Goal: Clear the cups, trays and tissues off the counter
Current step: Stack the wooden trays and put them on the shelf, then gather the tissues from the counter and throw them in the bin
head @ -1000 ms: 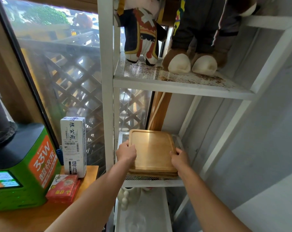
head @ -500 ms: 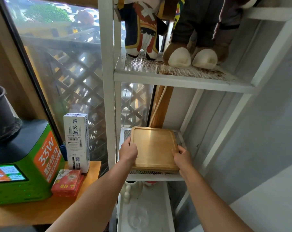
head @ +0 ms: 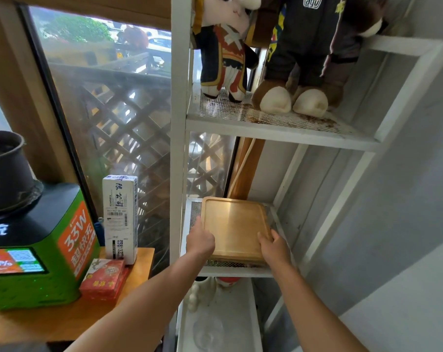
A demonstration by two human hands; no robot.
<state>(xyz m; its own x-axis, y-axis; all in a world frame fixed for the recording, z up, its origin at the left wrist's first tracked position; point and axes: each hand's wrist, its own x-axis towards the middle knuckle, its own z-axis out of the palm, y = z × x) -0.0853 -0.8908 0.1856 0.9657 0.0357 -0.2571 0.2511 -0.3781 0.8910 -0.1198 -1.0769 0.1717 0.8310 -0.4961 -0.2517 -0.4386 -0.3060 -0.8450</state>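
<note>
**A:** Where's the tray sitting?

**B:** I'm seeing the wooden tray (head: 234, 227) lying flat on the mesh shelf (head: 193, 210), lower centre of the frame, on what look like more trays. Over the last second it's been easing inward and settling.

**A:** And the grips?

**B:** The right grip (head: 275, 246) is clasping the near right corner. The left grip (head: 199, 241) is touching the left edge; whether it's clasping or just nudging, I can't tell.

**A:** Meaning?

**B:** I'm judging this tray stowed, with letting go next. The tabletop (head: 144, 257), lower left, is carrying a green charger unit (head: 37, 250) and cartons.
</note>
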